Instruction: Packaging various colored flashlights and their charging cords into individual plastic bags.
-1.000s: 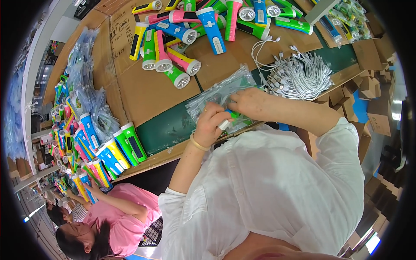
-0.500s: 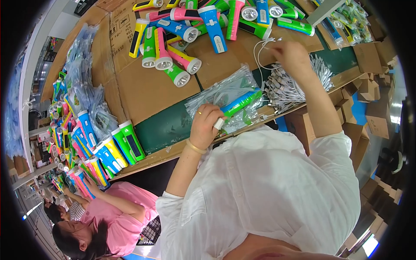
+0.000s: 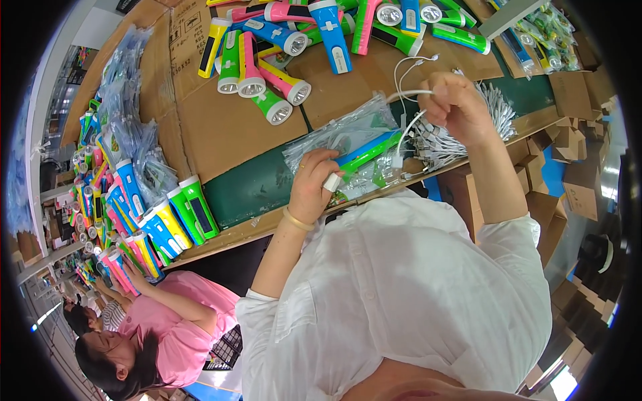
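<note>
My left hand [image 3: 314, 182] is closed on the near end of a blue and green flashlight [image 3: 369, 155] in a clear plastic bag [image 3: 304, 160]. A white cover sits on one of its digits. My right hand [image 3: 460, 108] pinches a white charging cable [image 3: 413, 124] in its fingers, and one connector hangs down over the bag beside the flashlight. Under and behind the right wrist lies a heap of white cables [image 3: 498, 113] with metal-tipped plugs. Another thin stretch of cable with small plugs loops upward onto the cardboard.
Several coloured flashlights [image 3: 329, 37] are piled on the cardboard sheet [image 3: 221, 127] at the far side. Clear bags [image 3: 127, 127] and upright flashlights [image 3: 200, 208] crowd the left. A co-worker in pink [image 3: 180, 327] handles flashlights there. Cardboard boxes [image 3: 575, 140] stand at the right.
My right hand has come down and slightly right with the cable, whose connector now hangs over the bag. My left hand stays at the flashlight's end, with its fingers slightly shifted.
</note>
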Demonstrator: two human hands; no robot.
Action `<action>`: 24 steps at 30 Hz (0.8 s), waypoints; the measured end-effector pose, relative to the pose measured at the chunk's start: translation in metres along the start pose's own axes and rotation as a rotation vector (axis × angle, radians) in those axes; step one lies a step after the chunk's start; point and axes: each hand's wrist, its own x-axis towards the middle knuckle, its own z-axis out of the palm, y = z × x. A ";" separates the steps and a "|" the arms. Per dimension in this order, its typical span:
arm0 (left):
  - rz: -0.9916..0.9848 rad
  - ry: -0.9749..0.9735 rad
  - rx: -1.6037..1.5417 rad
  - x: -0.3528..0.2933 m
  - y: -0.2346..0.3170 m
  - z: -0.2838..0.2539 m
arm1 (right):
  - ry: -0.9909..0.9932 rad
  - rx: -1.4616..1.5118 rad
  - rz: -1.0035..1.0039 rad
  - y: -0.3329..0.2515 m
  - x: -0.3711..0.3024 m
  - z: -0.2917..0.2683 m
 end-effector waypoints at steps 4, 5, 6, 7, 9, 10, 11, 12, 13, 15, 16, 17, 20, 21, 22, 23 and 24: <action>-0.008 0.013 0.000 -0.003 0.003 0.001 | 0.009 0.196 0.233 0.026 0.005 0.010; -0.014 0.010 0.007 -0.003 0.005 0.000 | 0.053 0.201 0.286 0.034 0.005 0.012; -0.020 0.006 0.013 -0.003 0.006 0.000 | 0.043 0.198 0.336 0.042 0.007 0.008; -0.020 0.006 0.013 -0.004 0.006 0.000 | 0.044 0.197 0.335 0.050 0.008 0.004; -0.013 0.013 -0.004 -0.005 0.004 -0.001 | 0.178 0.082 0.393 0.062 0.012 -0.001; -0.011 0.014 -0.006 -0.005 0.004 -0.001 | 0.179 0.081 0.392 0.064 0.013 -0.002; -0.015 0.013 -0.012 -0.006 0.004 -0.001 | 0.249 0.037 0.360 0.065 0.013 -0.002; -0.017 0.011 -0.019 -0.007 0.005 -0.002 | 0.319 -0.007 0.327 0.066 0.014 -0.001; -0.017 0.012 -0.020 -0.008 0.004 -0.002 | 0.319 -0.008 0.327 0.069 0.014 0.000; 0.000 0.009 -0.020 -0.009 0.002 -0.002 | 0.315 -0.162 0.252 0.071 0.015 0.002; 0.001 0.012 -0.020 -0.009 0.005 -0.002 | 0.313 -0.165 0.252 0.071 0.014 0.004; -0.061 0.079 -0.005 -0.009 0.009 -0.002 | 0.241 -0.398 0.249 0.070 0.012 0.006; -0.282 0.145 0.006 -0.017 0.014 -0.004 | -0.010 -0.883 0.182 0.060 0.008 0.018; -0.441 0.140 -0.001 -0.020 0.015 -0.005 | -0.186 -1.129 0.116 0.054 0.009 0.022; -0.445 0.144 0.002 -0.023 0.014 -0.006 | -0.341 -1.338 0.028 0.051 0.012 0.027; -0.440 0.128 -0.013 -0.025 0.014 -0.006 | -0.340 -1.337 0.028 0.055 0.012 0.030; -0.435 0.112 -0.027 -0.027 0.014 -0.006 | -0.403 -1.472 -0.014 0.062 0.012 0.032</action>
